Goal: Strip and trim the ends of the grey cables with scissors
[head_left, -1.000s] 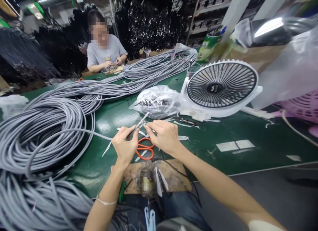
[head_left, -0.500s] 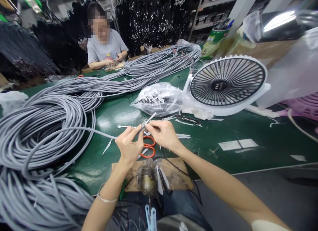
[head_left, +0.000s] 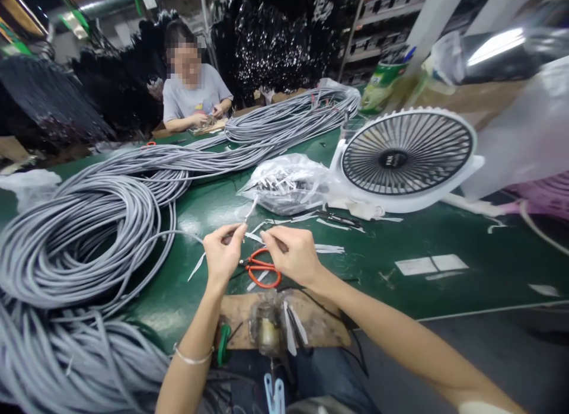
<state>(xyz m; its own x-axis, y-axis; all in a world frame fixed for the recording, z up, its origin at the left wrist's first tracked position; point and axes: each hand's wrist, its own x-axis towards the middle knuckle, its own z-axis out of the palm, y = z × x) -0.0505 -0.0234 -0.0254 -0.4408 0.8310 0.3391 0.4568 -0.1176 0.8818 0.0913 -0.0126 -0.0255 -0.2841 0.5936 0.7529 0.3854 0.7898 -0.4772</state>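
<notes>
Pinched in my left hand (head_left: 223,252) is the end of a grey cable (head_left: 184,233), which runs in from the coil at the left. A thin whitish tip (head_left: 251,210) sticks up beyond those fingertips. My right hand (head_left: 293,252) is a short gap to the right, its thumb and fingertips pressed together; whatever is between them is too small to make out. Orange-handled scissors (head_left: 263,269) lie on the table just below and between both hands. Thin white strips (head_left: 329,248) are scattered around them.
Coiled grey cables (head_left: 84,242) fill the left side of the green table (head_left: 368,283). A white fan (head_left: 406,156) stands right of a clear plastic bag (head_left: 288,182). Nearest me is a wooden board (head_left: 240,319) with a metal fixture (head_left: 268,331). A co-worker (head_left: 195,96) sits opposite.
My hands have moved apart: they were together at the cable end, and now a gap shows between them. The whitish tip now points up from my left fingers. The view has shifted slightly.
</notes>
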